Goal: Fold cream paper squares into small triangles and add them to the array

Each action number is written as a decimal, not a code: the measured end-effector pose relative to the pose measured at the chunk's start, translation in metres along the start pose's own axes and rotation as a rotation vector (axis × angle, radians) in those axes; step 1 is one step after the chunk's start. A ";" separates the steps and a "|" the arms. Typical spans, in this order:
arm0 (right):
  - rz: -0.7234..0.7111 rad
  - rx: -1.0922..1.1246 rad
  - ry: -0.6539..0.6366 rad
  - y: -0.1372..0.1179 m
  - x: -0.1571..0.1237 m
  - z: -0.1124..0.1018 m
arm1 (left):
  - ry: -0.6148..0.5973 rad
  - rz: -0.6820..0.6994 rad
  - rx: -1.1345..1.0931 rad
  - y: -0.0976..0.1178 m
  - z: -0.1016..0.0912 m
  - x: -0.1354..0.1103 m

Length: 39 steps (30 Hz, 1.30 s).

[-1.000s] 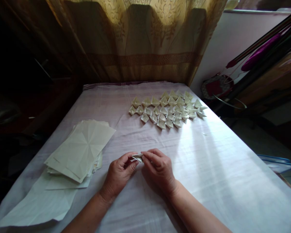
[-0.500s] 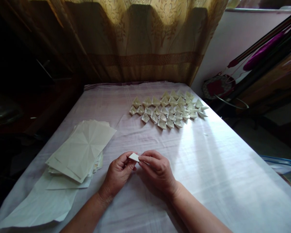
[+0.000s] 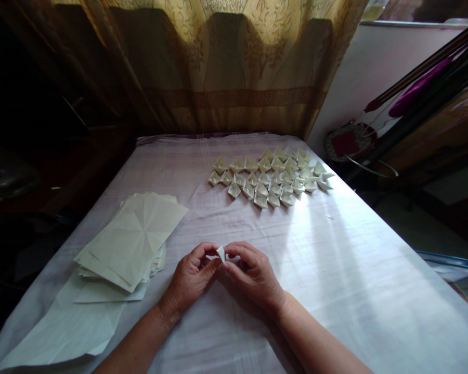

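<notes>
A small folded piece of white paper (image 3: 220, 253) is pinched between the fingertips of both my hands, just above the pale cloth-covered table (image 3: 359, 291). My left hand (image 3: 191, 280) grips its left side with curled fingers. My right hand (image 3: 253, 275) pinches its right side, thumb and forefinger pressed together. Only a small upright corner of the paper shows between the fingers. Farther back on the table lie several finished small folded paper pieces (image 3: 271, 176) in rows.
A stack of creased paper sheets (image 3: 130, 241) lies to the left of my hands, over a larger sheet (image 3: 62, 327). A patterned curtain (image 3: 226, 62) hangs behind the table. Dark furniture stands at the left; rods and a purple object (image 3: 417, 88) lean at the right.
The paper has been folded smaller and turned upright between my fingertips. Both hands stayed in nearly the same place, closing closer together.
</notes>
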State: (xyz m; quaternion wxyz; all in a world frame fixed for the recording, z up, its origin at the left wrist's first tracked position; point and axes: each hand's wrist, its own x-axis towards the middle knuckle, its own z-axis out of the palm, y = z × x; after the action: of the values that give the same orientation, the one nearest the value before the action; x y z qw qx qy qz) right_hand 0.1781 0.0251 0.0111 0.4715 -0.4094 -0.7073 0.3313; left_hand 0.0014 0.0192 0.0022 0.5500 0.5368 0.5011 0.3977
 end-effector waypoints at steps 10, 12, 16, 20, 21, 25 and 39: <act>0.245 0.065 -0.065 0.002 -0.001 0.001 | -0.038 -0.014 -0.009 0.012 -0.001 -0.001; 0.309 0.116 -0.085 0.003 -0.001 0.001 | -0.041 -0.021 -0.021 0.015 -0.002 -0.001; 0.383 0.241 -0.122 0.003 0.000 0.002 | -0.065 -0.051 -0.058 0.016 -0.005 0.000; 0.426 0.281 -0.143 0.001 0.001 0.003 | -0.104 -0.117 -0.144 0.016 -0.007 0.003; 0.438 0.297 -0.153 0.001 0.002 0.003 | -0.118 -0.137 -0.168 0.018 -0.008 0.004; 0.481 0.407 -0.200 0.000 0.003 0.004 | -0.185 -0.219 -0.208 0.027 -0.011 0.006; 0.655 0.673 -0.227 -0.016 0.009 0.007 | -0.280 -0.412 -0.361 0.025 -0.021 0.006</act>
State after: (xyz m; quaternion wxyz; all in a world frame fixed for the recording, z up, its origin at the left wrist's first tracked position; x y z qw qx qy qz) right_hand 0.1650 0.0254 0.0263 0.3684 -0.3966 -0.4418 0.7154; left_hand -0.0155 0.0314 0.0282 0.7692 0.3674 0.4398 0.2826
